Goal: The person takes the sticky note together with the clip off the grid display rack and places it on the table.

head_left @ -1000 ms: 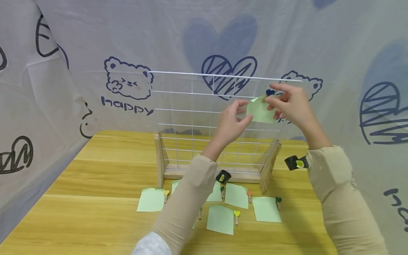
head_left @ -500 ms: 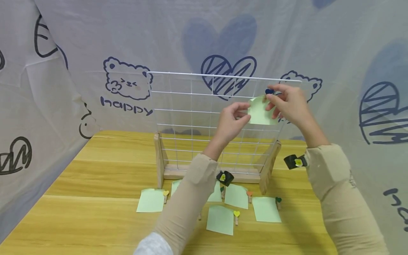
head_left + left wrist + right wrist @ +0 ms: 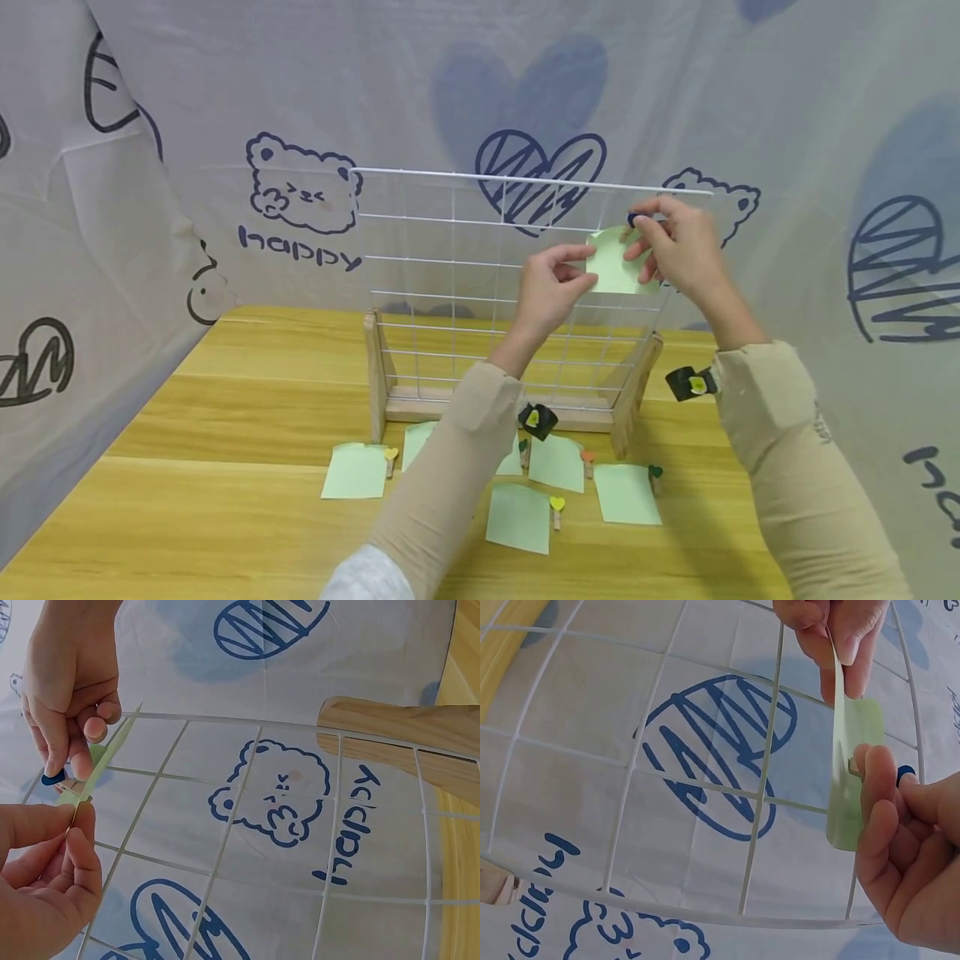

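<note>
In the head view, a pale green paper note (image 3: 611, 268) is held up against the upper right of a white wire grid (image 3: 420, 173). My left hand (image 3: 549, 287) pinches its left edge between thumb and fingers. At the note's top, my right hand (image 3: 684, 250) pinches a small wooden clothespin with a dark blue heart (image 3: 632, 219). The right wrist view shows that blue heart (image 3: 906, 774) under the thumb and the clip's end at the note (image 3: 847, 802). Whether the clip bites the wire is hidden by the fingers.
Wooden feet (image 3: 633, 396) hold the grid upright on a wood-grain table (image 3: 247, 392). In front lie several green notes (image 3: 517, 518), with heart clothespins such as a yellow one (image 3: 557, 505) beside them. My left forearm covers part of them. A printed cloth (image 3: 405, 83) hangs behind.
The left hand and the note have shifted slightly right and down, and the note faces the camera more flatly. The blue heart has turned and shows less. The right hand has barely moved.
</note>
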Demonstrator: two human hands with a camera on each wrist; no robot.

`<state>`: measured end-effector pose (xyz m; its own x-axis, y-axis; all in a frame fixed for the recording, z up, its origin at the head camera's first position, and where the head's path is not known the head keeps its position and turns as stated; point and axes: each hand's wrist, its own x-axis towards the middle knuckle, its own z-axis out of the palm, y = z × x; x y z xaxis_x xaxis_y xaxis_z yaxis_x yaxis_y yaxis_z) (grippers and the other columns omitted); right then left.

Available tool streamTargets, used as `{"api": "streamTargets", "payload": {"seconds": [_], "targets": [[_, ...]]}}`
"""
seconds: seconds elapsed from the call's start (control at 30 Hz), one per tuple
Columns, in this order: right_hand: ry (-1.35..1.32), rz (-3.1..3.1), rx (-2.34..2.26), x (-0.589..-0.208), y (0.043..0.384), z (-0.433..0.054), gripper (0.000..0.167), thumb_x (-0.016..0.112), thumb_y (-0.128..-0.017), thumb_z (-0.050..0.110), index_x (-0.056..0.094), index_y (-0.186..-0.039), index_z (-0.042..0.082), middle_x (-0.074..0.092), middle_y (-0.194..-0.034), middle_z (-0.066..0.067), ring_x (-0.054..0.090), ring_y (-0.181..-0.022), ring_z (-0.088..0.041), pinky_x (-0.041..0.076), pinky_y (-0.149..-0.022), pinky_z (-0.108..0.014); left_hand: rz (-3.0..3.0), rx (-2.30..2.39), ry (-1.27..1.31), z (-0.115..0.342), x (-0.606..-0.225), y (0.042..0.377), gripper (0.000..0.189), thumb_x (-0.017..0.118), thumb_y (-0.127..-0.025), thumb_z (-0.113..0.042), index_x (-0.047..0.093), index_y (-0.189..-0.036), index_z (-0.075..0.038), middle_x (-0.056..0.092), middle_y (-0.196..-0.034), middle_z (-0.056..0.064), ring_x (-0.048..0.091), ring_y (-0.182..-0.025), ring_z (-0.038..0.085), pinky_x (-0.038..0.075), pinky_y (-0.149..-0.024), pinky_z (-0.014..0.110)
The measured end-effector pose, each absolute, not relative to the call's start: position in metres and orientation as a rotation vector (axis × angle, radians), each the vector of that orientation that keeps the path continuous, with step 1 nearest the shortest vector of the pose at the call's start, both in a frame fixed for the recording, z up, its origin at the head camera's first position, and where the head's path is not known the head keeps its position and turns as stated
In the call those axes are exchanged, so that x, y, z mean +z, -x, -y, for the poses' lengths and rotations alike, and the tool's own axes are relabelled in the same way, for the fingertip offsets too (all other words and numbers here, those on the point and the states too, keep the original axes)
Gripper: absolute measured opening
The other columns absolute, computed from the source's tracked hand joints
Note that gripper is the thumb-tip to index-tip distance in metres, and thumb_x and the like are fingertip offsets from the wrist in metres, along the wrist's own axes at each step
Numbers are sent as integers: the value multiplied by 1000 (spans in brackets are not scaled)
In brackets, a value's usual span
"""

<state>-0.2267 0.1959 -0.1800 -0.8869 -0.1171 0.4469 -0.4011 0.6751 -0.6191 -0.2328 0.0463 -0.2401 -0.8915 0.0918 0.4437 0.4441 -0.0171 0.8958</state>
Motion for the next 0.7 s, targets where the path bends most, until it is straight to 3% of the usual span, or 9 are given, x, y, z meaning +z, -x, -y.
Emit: {"api": "streamTargets", "payload": {"seconds": [0.7], "targets": [[-412, 2429, 1041, -187, 229, -190, 16, 43, -94, 7, 48, -104, -3, 60, -74, -21, 48, -36, -23, 37, -33, -20, 2022, -1840, 561, -47, -242, 230, 26, 63, -75, 10, 63, -100, 5, 64, -86, 16, 58, -63, 14, 47, -56, 16]]}}
